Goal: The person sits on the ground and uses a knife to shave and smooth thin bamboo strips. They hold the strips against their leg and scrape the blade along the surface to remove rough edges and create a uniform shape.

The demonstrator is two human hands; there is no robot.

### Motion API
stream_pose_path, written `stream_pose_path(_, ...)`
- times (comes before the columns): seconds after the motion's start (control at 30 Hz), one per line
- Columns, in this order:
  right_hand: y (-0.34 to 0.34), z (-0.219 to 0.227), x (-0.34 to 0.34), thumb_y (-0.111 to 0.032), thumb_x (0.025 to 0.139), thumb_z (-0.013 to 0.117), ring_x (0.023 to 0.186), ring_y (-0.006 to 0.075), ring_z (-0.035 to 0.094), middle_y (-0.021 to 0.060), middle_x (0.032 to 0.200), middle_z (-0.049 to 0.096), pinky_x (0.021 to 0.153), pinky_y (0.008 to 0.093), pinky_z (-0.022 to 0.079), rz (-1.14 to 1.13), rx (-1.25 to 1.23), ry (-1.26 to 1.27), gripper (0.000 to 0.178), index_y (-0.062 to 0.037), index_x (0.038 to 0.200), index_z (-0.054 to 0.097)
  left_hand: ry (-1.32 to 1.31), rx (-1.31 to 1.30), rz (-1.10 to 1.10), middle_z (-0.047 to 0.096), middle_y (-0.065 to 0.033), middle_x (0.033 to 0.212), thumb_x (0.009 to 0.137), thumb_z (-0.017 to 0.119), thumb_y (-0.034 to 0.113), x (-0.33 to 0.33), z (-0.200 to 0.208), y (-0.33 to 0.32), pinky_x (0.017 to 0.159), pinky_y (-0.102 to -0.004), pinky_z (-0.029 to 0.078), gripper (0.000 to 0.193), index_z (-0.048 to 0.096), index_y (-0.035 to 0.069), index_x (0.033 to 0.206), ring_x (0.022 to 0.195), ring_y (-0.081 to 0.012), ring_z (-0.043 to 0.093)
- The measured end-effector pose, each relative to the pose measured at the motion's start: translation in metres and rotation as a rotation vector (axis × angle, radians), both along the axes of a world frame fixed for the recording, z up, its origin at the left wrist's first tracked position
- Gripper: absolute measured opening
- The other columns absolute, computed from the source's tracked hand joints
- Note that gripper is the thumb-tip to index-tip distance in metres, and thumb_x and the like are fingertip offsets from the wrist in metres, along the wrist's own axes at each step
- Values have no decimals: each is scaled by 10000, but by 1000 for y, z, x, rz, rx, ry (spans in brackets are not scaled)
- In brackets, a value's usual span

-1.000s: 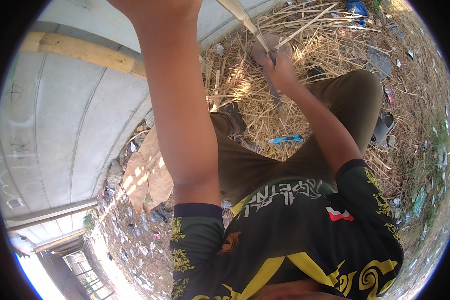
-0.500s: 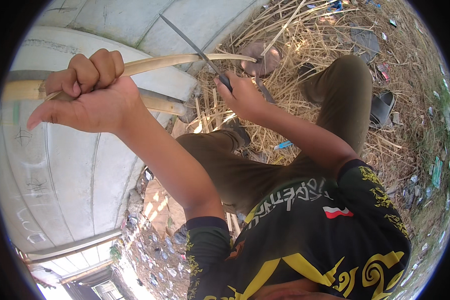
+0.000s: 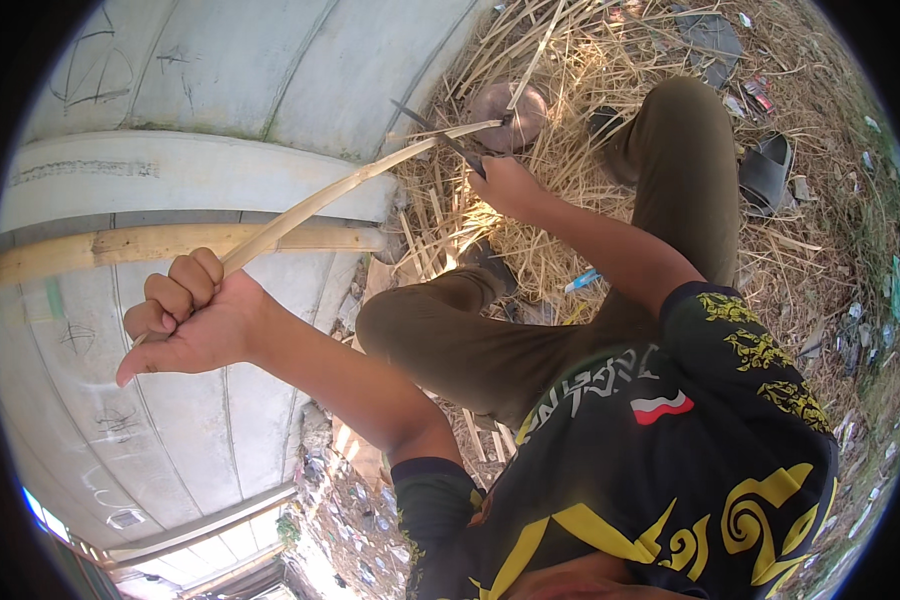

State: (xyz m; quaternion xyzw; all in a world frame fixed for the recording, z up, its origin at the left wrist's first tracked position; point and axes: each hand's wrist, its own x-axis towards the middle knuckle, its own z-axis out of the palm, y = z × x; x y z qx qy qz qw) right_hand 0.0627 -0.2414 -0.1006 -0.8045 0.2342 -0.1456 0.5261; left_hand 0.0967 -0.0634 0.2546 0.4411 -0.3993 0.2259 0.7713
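Observation:
My left hand (image 3: 195, 315) is closed around the near end of a long, pale bamboo strip (image 3: 315, 203), with the thumb stretched out. The strip slants up to the right, and its far end meets a round wooden block (image 3: 526, 108) on the ground. My right hand (image 3: 510, 188) grips a knife by its handle, which the fingers mostly hide. The dark knife blade (image 3: 432, 127) lies across the strip near its far end and points to the upper left.
Bamboo shavings (image 3: 560, 235) litter the ground around the block and my feet. At left stands a pale panel wall (image 3: 190, 420) with a bamboo pole (image 3: 60, 255) along it. A dark sandal (image 3: 767, 178) and a light-blue piece (image 3: 582, 280) lie on the ground.
My left hand has come down and a little right with its end of the strip, which slants more steeply. The knife and right hand have shifted slightly right, the blade now lying flatter across it.

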Motion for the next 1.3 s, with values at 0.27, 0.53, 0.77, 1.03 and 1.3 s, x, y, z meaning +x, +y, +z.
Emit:
stream_pose_path(0.27, -31, -30, -27, -310, 944, 629, 882, 395, 726, 236, 916, 730, 771, 500, 573, -26, 0, 300, 353, -17, 1134, 680, -128, 10, -682, 220, 63, 555, 941, 561, 688, -84, 87, 140, 483, -279, 132, 614, 442, 166, 641, 479, -90, 135)
stream_pose_path(0.53, -40, -79, -3, -393, 951, 613, 947, 377, 733, 212, 1011, 741, 840, 481, 563, -137, 250, 309, 447, 11, 1103, 727, -547, -206, 341, 272, 93, 537, 1028, 477, 439, -113, 190, 323, 401, -256, 220, 442, 410, 248, 635, 429, -66, 273)
stream_pose_path(0.77, -36, -51, -14, -330, 1003, 536, 445, 246, 635, 151, 571, 637, 451, 381, 517, -238, 615, 354, 460, 38, 748, 636, -318, -56, -264, 218, 54, 585, 930, 486, 756, -114, 134, 350, 506, -294, 183, 674, 367, 180, 600, 527, -120, 199)
stream_pose_path(1.03, -37, -65, -9, -238, 977, 584, 411, 279, 597, 144, 519, 596, 442, 393, 506, -415, 741, 297, 439, 35, 635, 613, -146, -256, -206, 225, 42, 575, 952, 403, 784, -65, 89, 322, 486, -295, 201, 716, 399, 159, 603, 512, -130, 203)
stream_pose_path(1.3, -39, -68, -23, -403, 959, 657, 752, 257, 743, 136, 901, 752, 655, 396, 583, -320, 353, 524, 437, 15, 1054, 742, -123, -302, -25, 207, 39, 585, 961, 458, 750, -41, 47, 278, 485, -288, 176, 686, 403, 146, 639, 517, -124, 188)
